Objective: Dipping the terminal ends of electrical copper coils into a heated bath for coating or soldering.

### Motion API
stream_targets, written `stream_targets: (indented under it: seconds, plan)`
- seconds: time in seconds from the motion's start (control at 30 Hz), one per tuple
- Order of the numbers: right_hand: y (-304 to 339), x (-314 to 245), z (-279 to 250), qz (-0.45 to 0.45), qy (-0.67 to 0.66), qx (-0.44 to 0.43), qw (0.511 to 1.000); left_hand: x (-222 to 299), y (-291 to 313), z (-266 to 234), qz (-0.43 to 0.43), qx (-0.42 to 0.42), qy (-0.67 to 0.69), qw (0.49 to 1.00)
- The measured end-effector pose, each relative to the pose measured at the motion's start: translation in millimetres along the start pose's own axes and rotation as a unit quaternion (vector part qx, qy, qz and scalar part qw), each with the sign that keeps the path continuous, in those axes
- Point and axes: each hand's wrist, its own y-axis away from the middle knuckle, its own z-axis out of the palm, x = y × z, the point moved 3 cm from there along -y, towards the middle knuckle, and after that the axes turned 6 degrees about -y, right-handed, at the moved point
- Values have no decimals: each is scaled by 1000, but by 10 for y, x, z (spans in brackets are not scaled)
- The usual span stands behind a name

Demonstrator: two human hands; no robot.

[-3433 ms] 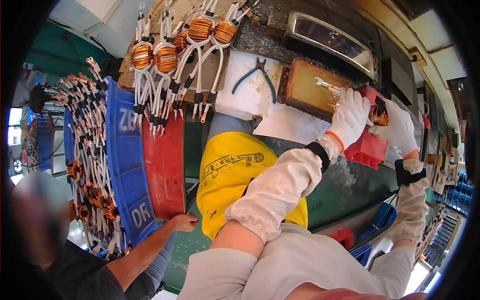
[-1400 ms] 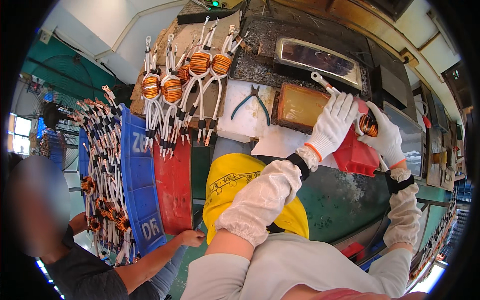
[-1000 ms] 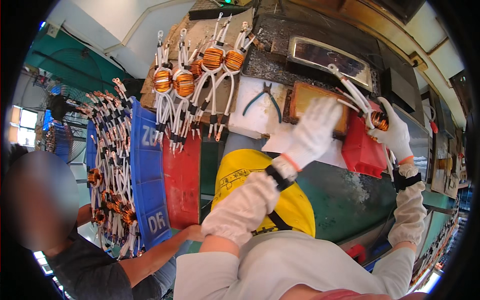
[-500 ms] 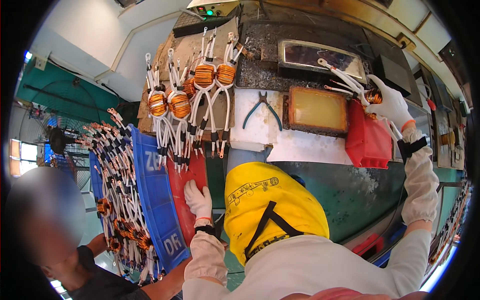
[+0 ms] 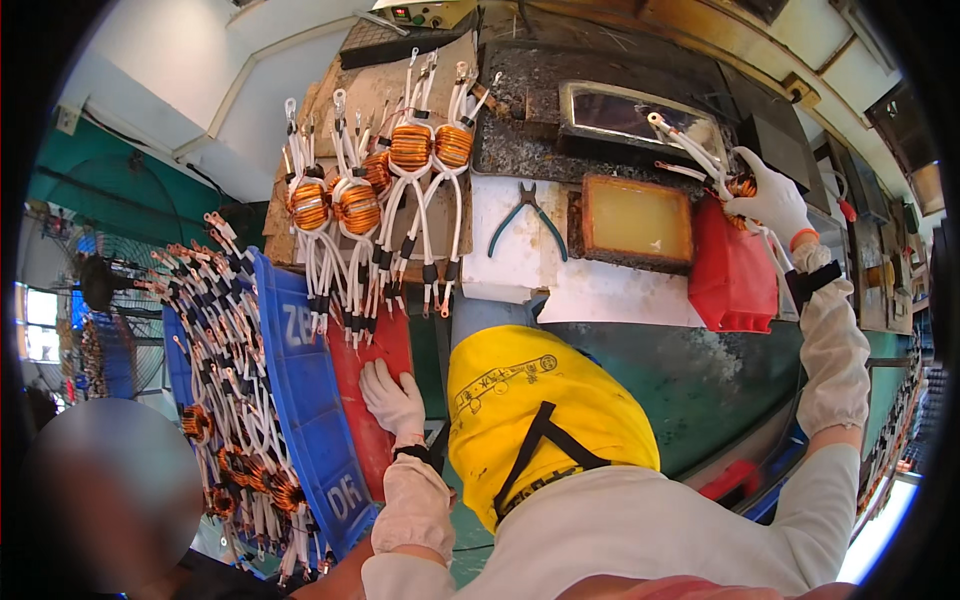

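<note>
My gloved right hand (image 5: 775,198) is closed around a copper-wound toroidal coil (image 5: 741,186) above a red plastic bin (image 5: 733,275). The coil's white leads (image 5: 690,145) reach left over the edge of a rectangular metal pot (image 5: 650,118) with a shiny surface; their lugs are at the upper left end. More of its leads hang down beside the bin. My gloved left hand (image 5: 393,398) lies with fingers spread on a red panel (image 5: 378,440) beside a blue crate, with nothing visible in it.
Several coils with white leads (image 5: 410,148) lie on cardboard at the left of the bench. Pliers (image 5: 527,222) and a tray of yellowish material (image 5: 637,217) lie midbench. A blue crate (image 5: 320,390) holds many coils. Another person (image 5: 110,500) is at lower left.
The lead ends over the metal pot have shifted slightly right, with my right hand still on the coil. My left hand stays on the red panel. The other person has moved lower.
</note>
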Motion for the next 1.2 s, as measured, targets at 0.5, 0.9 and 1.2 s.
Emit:
stream_targets:
  seconds: [0.5, 0.9, 1.2]
  plan:
    - [-159, -38, -60, 23, 39, -27, 999, -10, 13, 11, -16, -1, 14, 1000]
    - [-306, -49, -69, 15, 55, -70, 996, -28, 22, -1, -23, -13, 16, 1000]
    - [-362, -51, -122, 7, 58, -109, 992, 4, -7, -4, -26, -13, 16, 999]
